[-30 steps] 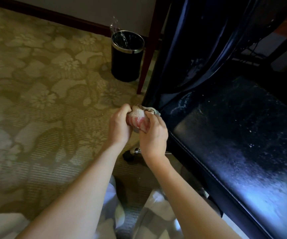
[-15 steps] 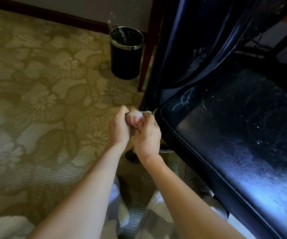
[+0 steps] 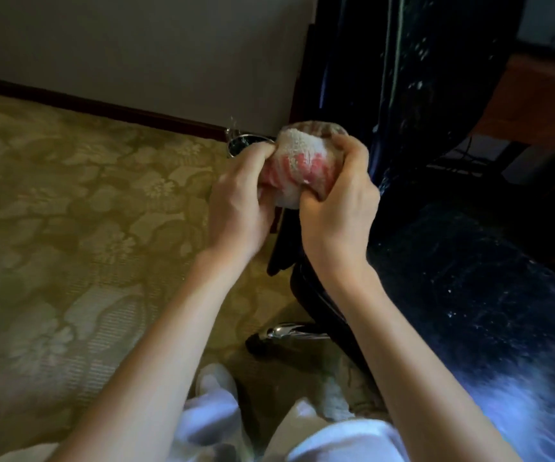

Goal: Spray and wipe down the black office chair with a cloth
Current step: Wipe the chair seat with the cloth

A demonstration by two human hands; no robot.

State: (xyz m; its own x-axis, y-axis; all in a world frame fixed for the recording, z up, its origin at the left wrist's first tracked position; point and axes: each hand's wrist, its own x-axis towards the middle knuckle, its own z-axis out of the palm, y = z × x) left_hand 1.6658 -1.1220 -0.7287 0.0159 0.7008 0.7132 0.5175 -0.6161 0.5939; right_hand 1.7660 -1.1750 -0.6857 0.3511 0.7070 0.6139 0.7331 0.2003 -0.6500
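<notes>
Head view shows both hands raised higher than a second ago, when they worked the bundle low beside the near-left corner of the seat; now the left hand (image 3: 239,208) and right hand (image 3: 336,208) hold the cloth (image 3: 297,168) up in front of the wall, level with the lower chair back. Each hand is curled tight on the cloth, fingers dug into either side, so the white and pink-striped towel bulges into a ball between them. It reads as wringing or re-bunching rather than wiping, since the cloth touches no part of the black office chair (image 3: 462,288), which stands just right of the hands. Pale specks across the seat suggest spray or dust, though blur makes it hard to tell which. Behind the hands the bin (image 3: 236,146) is mostly hidden. Wiping probably resumes once the cloth is squeezed.
</notes>
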